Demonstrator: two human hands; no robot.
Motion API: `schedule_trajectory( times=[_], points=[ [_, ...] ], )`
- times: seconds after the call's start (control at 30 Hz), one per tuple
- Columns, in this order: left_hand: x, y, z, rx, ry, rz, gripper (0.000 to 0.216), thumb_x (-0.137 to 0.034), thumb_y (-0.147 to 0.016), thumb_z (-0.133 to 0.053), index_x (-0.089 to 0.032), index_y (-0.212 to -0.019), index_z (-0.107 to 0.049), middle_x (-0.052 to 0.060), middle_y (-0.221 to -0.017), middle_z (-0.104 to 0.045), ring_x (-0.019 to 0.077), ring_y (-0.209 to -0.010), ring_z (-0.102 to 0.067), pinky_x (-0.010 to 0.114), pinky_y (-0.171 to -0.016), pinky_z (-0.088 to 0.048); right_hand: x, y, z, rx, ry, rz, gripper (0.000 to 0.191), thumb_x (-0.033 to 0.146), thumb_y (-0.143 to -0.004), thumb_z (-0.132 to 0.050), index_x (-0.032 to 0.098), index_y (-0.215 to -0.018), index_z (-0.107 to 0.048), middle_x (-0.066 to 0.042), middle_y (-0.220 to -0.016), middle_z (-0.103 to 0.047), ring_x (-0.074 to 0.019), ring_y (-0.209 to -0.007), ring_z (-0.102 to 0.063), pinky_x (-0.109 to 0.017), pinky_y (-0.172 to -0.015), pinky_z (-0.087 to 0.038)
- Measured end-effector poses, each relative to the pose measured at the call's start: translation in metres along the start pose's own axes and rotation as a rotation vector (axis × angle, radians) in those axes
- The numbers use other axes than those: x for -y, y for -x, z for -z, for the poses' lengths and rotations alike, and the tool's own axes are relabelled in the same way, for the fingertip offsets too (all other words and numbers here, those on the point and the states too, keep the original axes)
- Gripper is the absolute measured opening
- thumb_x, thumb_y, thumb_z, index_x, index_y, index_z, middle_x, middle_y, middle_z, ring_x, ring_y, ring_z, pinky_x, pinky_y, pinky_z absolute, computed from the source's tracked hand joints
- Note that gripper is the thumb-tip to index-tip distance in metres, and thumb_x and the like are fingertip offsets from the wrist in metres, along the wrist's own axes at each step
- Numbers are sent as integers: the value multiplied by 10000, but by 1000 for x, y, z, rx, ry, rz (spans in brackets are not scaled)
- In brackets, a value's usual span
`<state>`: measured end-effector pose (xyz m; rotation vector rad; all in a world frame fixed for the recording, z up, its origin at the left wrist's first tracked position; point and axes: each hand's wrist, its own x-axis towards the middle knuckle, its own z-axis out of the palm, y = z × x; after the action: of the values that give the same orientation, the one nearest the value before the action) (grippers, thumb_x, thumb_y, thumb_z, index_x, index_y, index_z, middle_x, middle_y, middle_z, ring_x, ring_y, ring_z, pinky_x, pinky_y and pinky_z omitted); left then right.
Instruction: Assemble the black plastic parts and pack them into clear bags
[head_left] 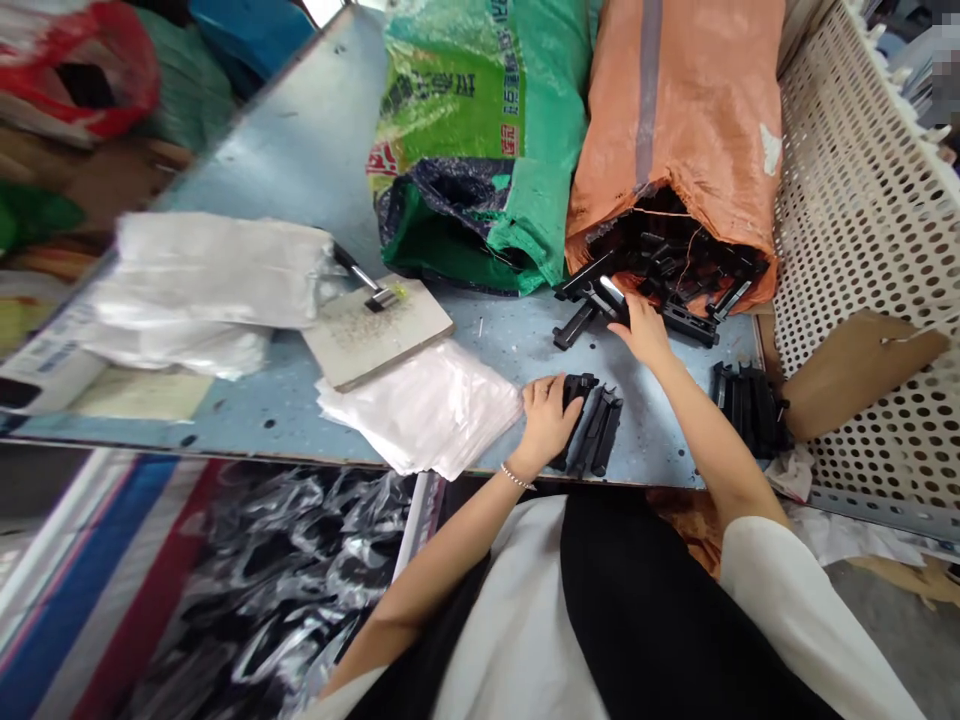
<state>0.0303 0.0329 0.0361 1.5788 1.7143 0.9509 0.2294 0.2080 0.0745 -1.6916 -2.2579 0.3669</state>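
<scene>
My left hand (550, 418) is curled against a short row of slim black plastic parts (602, 432) near the table's front edge, gripping the leftmost one. At the mouth of an orange woven sack (709, 95), my right hand (646, 330) has its thumb and fingers around a long black plastic part (606, 297). More such pieces spill from the sack onto the table around it. Another bunch of black parts (750, 408) stands at the right, beside my right forearm.
A white perforated crate wall (847, 200) borders the right side. A green woven sack (465, 110) lies behind. Clear plastic bags (427, 420) sit under a board (382, 335) with a black-handled tool (379, 295); more bags (217, 270) are stacked left. Bagged black items (300, 580) fill a container below.
</scene>
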Motion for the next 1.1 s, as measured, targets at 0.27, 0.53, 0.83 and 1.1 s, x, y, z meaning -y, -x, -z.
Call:
schedule_trajectory(
  times=[0.27,0.53,0.83,1.1],
  points=[
    [-47,-25,8,30,838,97,560,-520,-957,-595,-250,-1415,-420,76,-1231,-629,215,-1170,-611,385,-1027,-493,81,110,5,-192,-300,298,446,323,-922,-643,210,-1337,-525,-159,-1219,-596,-328,-1156,-556,-524,-1003,-497],
    [-69,-2,43,339,1031,239,510,-612,-837,-727,-202,-1085,-551,-7,-889,-627,89,-568,-558,230,-507,-448,65,87,47,-290,-220,494,337,531,-1052,-420,239,-1066,-587,-94,-983,-631,-262,-898,-566,-436,-810,-493],
    [-71,-7,50,145,1100,385,451,-575,-804,-745,-202,-957,-541,-41,-752,-590,82,-535,-532,216,-491,-433,93,102,25,-90,-480,428,484,549,-1096,-249,233,-917,-568,-27,-802,-596,-195,-745,-531,-356,-718,-429],
    [-69,-5,53,40,1122,334,374,-539,-859,-704,-204,-883,-539,-22,-758,-605,81,-567,-510,218,-526,-432,113,146,-9,-171,-362,540,533,501,-1090,-283,215,-748,-574,-58,-714,-593,-204,-680,-484,-370,-658,-368]
  ],
)
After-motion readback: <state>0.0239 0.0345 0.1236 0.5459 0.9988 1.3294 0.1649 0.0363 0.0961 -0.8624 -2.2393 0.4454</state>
